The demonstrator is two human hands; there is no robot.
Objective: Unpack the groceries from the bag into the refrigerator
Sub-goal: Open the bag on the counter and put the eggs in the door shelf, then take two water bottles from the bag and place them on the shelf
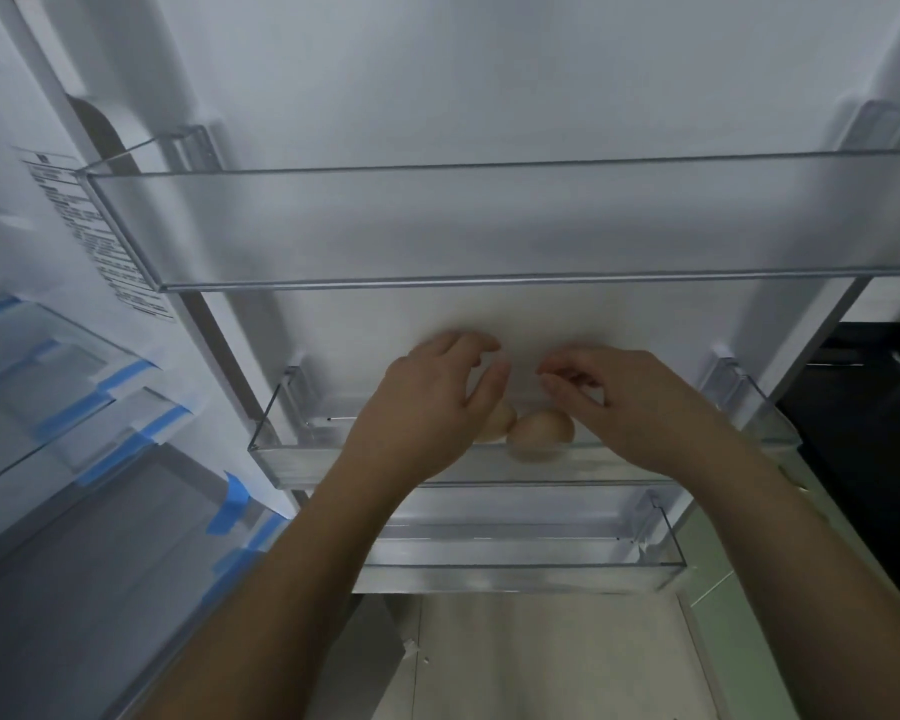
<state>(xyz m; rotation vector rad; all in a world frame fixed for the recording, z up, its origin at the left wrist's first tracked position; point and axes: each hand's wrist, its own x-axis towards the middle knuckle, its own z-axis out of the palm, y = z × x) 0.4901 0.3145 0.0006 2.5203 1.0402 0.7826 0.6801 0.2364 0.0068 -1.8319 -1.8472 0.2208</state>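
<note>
Two hands hover over the middle door bin, and neither one holds anything that I can see. The left hand [437, 402] has its fingers loosely curved and spread, palm down, just above a pale brown egg [497, 426] that it half hides. The right hand [640, 402] hangs beside it with fingers gently bent and thumb near the fingertips, nothing visible between them. Below its fingers lies a second egg [541, 431], smooth, matte and rounded, lying on its side. The two eggs touch or nearly touch; I cannot tell which.

Both eggs lie in the middle door bin [292, 459], a shallow trough of clear hard plastic with a thick glossy front lip. Beneath it hangs a lower door bin [567, 569] of the same clear plastic. Above, a much deeper upper door bin [385, 231] spans the door, its walls slightly frosted. The refrigerator door liner [489, 85] behind them is smooth white plastic with moulded ribs at the sides.

To the left the refrigerator interior shows glass shelves [48, 387] with strips of blue tape [126, 376] stuck along their edges, and a printed label [100, 236] on the side wall. At the right edge is a dark countertop [868, 407].
</note>
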